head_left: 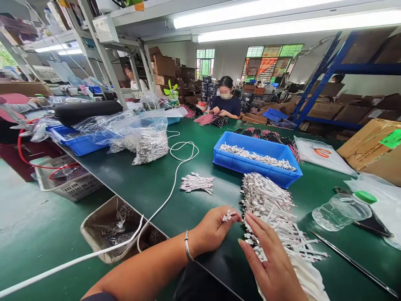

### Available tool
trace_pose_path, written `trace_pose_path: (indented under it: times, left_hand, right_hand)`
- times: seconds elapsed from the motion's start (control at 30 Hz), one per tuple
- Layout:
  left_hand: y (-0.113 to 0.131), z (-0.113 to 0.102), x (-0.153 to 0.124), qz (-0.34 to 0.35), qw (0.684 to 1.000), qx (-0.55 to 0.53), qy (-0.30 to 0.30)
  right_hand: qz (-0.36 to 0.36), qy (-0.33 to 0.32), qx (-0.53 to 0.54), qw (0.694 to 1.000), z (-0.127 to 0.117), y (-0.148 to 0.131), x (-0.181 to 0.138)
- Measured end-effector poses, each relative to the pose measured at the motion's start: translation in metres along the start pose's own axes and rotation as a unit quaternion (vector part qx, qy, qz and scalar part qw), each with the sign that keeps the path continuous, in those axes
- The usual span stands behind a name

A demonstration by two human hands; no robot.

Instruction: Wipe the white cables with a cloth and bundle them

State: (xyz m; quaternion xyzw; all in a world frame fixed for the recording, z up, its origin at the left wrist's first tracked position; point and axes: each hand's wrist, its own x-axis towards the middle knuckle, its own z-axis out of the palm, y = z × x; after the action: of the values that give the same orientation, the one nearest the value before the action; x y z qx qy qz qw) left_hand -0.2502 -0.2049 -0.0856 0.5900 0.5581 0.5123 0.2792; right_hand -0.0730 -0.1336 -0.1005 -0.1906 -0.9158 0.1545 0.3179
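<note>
left hand (213, 230) pinching a few white cable ends (229, 215), right hand (269, 261) open against heap of metal-tipped white cables (266, 207); strands likely light, limp, best gripped at stiffer tips.

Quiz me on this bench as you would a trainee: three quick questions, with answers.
1. Which hand pinches the small cable bunch: left or right?
2. What lies on the white bag at the right of the bench?
A) orange-handled scissors
B) a tape roll
C) a screwdriver
3. True or false: the clear bottle with the green cap stands upright.

Key:
1. Left hand
2. A
3. False: it lies on its side.
</note>
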Motion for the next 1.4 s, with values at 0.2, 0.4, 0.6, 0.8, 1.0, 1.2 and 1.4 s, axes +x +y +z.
trace_pose_path:
  times: [0.2,0.4,0.6,0.8,1.0,1.2,1.4]
  left_hand:
    - [-0.003,-0.007,-0.009,-0.024,0.999,0.020,0.010]
    - [-0.011,-0.015,-0.016,0.044,0.995,0.090,-0.017]
    - [-0.001,-0.014,-0.017,0.030,0.998,0.058,0.017]
    - [0.026,0.009,-0.011,-0.131,0.964,-0.194,0.123]
    - [0.022,0.019,-0.004,-0.206,0.857,-0.441,0.168]
    - [0.018,0.013,-0.003,-0.258,0.810,-0.502,0.163]
    - [0.016,0.005,-0.003,-0.266,0.809,-0.502,0.150]
  right_hand:
    - [-0.026,-0.007,-0.012,1.000,0.001,0.002,-0.006]
    - [-0.077,0.007,0.033,0.996,-0.002,-0.002,-0.004]
    - [0.051,-0.073,0.152,0.984,0.008,-0.003,-0.009]
    - [0.343,-0.144,0.414,0.831,0.025,-0.026,-0.002]
    - [0.384,-0.143,0.431,0.804,0.025,-0.031,0.006]
    - [0.375,-0.123,0.426,0.814,0.026,-0.036,0.008]
    - [0.348,-0.108,0.365,0.857,0.027,-0.032,-0.002]
